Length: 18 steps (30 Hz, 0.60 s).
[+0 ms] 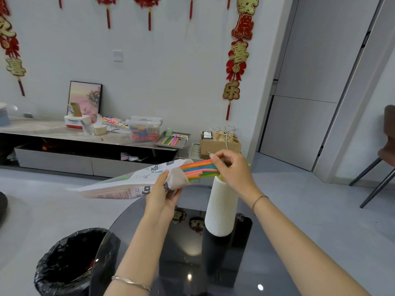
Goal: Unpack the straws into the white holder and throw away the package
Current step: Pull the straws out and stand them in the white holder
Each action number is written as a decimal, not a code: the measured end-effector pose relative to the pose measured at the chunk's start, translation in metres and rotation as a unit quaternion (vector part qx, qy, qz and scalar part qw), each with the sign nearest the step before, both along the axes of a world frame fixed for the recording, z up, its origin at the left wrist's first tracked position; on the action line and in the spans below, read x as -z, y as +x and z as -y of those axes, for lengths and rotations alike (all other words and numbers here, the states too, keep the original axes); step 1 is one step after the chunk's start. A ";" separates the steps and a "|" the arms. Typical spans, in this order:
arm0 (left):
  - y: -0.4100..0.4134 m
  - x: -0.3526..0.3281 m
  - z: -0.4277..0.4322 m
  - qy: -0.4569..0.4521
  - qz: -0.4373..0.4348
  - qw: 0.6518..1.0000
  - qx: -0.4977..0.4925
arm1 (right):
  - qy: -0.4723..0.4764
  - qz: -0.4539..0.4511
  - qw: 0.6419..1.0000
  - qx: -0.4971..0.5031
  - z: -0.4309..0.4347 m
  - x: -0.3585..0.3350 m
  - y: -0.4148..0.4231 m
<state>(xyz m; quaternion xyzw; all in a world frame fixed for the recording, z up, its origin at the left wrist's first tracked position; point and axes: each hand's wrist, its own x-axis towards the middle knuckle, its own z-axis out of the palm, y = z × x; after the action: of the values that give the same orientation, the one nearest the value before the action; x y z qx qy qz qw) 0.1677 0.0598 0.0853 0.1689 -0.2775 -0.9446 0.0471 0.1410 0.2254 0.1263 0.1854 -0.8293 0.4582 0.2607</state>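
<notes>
Pulling bright plastic straws (198,168) out, the right hand (232,170) has its fingers pinched on their ends, just above the tall ribbed white holder (221,210). The left hand (163,194) squeezes the white paper package (128,184). The package's print is unreadable. Straws must still go in; the black-bagged bin (70,261) waits.

A round dark glass counter (245,263) filled the lower middle of the frame. A white ribbed holder (220,208) stood upright on it, near its far edge.
</notes>
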 end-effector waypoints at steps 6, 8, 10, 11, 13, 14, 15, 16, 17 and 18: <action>-0.001 0.000 0.002 0.042 -0.007 0.999 -0.005 | -0.271 0.075 0.959 0.041 -0.015 -0.016 0.000; -0.001 0.001 -0.001 0.041 -0.009 0.999 -0.002 | -0.309 0.095 0.945 0.045 -0.012 -0.012 0.000; 0.000 0.001 -0.004 0.044 -0.012 0.999 0.000 | -0.338 0.120 0.933 0.021 -0.005 -0.006 0.002; 0.000 0.001 -0.006 0.046 -0.016 0.999 0.000 | -0.357 0.141 0.923 0.009 0.000 -0.004 0.004; 0.001 0.000 -0.009 0.047 -0.024 0.999 0.000 | -0.395 0.179 0.901 -0.017 0.009 -0.001 0.004; 0.002 0.000 -0.012 0.045 -0.026 0.999 0.000 | -0.405 0.191 0.894 -0.032 0.013 -0.001 0.004; 0.002 0.000 -0.014 0.043 -0.029 0.999 0.000 | -0.407 0.198 0.890 -0.049 0.017 0.000 0.004; 0.003 0.000 -0.016 0.042 -0.031 0.999 0.000 | -0.402 0.202 0.891 -0.065 0.021 0.001 0.005; 0.003 0.000 -0.018 0.040 -0.033 0.999 0.002 | -0.390 0.209 0.893 -0.078 0.025 0.002 0.006; 0.004 -0.001 -0.019 0.038 -0.033 0.999 0.005 | -0.376 0.216 0.897 -0.088 0.028 0.003 0.007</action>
<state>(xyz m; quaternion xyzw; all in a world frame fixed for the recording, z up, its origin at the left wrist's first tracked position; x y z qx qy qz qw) 0.1720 0.0792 0.0865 0.1382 -0.2403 -0.9597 0.0455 0.1476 0.1976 0.1228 0.0417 -0.6115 0.7857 0.0841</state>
